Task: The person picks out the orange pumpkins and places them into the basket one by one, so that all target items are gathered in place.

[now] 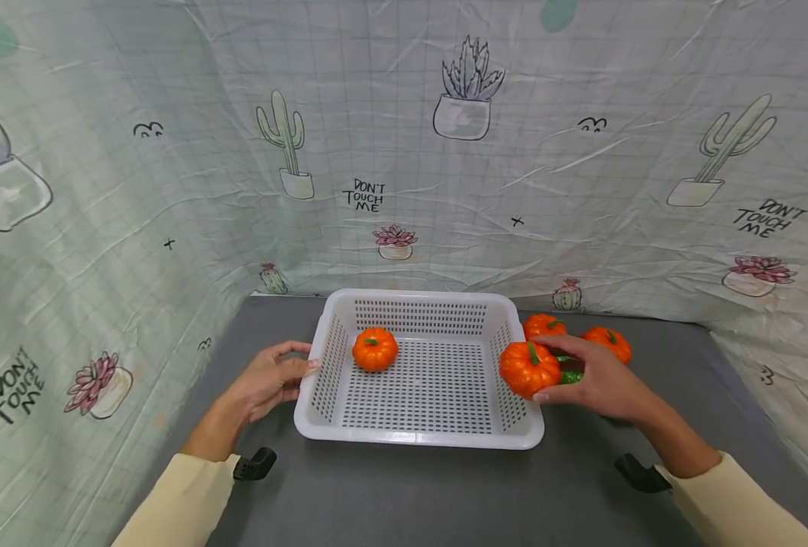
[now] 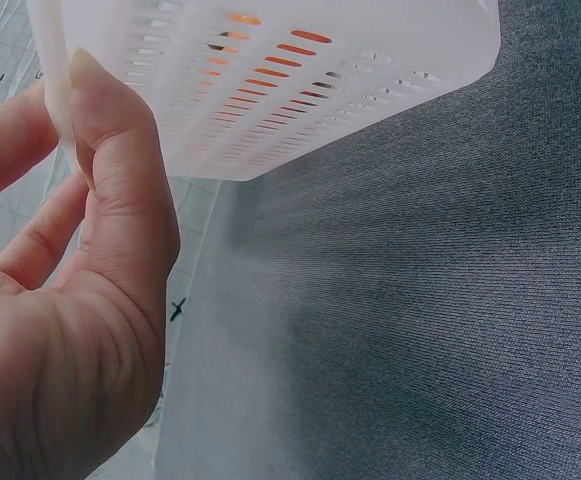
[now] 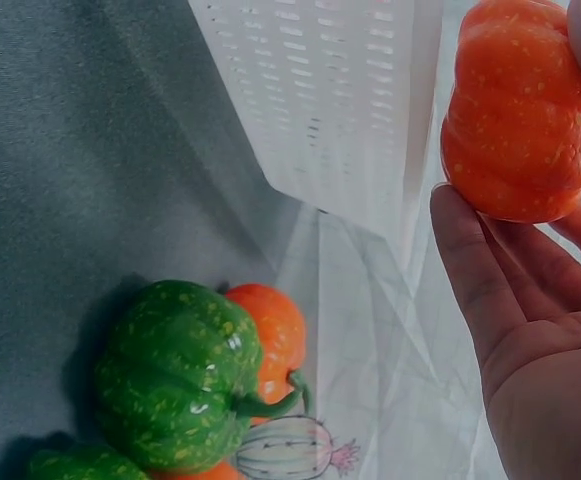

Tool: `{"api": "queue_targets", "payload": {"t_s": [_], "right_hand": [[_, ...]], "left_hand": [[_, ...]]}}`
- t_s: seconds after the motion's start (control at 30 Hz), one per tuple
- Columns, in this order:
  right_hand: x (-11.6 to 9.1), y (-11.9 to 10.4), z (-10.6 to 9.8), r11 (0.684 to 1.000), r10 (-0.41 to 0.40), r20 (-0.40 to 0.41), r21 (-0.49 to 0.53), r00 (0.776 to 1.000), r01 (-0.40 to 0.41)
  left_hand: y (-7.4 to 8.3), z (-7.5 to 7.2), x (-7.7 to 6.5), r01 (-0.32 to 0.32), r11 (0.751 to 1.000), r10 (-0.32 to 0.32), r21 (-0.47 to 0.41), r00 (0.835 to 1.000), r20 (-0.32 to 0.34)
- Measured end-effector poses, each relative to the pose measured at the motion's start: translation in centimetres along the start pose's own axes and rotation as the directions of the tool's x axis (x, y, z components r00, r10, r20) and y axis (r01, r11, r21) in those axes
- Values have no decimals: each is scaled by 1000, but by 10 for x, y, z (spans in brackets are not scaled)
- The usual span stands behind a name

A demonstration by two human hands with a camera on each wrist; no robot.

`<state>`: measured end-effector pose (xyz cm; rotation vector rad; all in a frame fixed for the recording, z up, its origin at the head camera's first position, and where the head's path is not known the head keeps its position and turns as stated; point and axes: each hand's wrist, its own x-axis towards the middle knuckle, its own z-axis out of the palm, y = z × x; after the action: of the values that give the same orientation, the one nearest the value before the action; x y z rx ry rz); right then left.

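Note:
A white perforated plastic basket (image 1: 417, 438) sits on the dark grey table. My left hand (image 1: 267, 381) pinches its left rim between thumb and fingers; the left wrist view shows the thumb (image 2: 120, 150) on the rim's near side. Inside the basket, toward the left, rests a small orange pumpkin (image 1: 375, 349). My right hand (image 1: 598, 380) grips another orange pumpkin (image 1: 528, 371) by its sides, held up at the basket's right rim. In the right wrist view this pumpkin (image 3: 520, 120) is between the thumb and fingertips, above the table.
Right of the basket lie two more orange pumpkins (image 1: 543, 325) and, partly hidden by my right hand, green ones; a speckled green pumpkin (image 3: 175, 375) shows clearly in the right wrist view. A printed curtain (image 1: 445, 205) hangs behind the table and along both sides.

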<state>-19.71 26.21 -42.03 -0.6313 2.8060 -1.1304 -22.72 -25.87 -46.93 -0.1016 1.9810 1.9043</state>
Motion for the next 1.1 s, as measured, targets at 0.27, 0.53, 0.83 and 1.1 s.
{"api": "queue_targets", "payload": {"t_s": [0.27,0.53,0.83,1.1], "right_hand": [[9,-8,1,999,35,10,0,999,-35],[22,-29,3,994,104,23,-22,994,-103],[42,-44,9,969,193,58,148,979,-200],[63,-48,16,943,269,71,182,961,-277]], "left_hand": [[0,1,1,1,1000,0,-6,1000,5],[0,0,1,0,1000,0,-8,1000,1],[0,0,-1,-5,1000,5,-5,1000,0],[1,1,-2,4,1000,-4,-11,1000,-7]]}}
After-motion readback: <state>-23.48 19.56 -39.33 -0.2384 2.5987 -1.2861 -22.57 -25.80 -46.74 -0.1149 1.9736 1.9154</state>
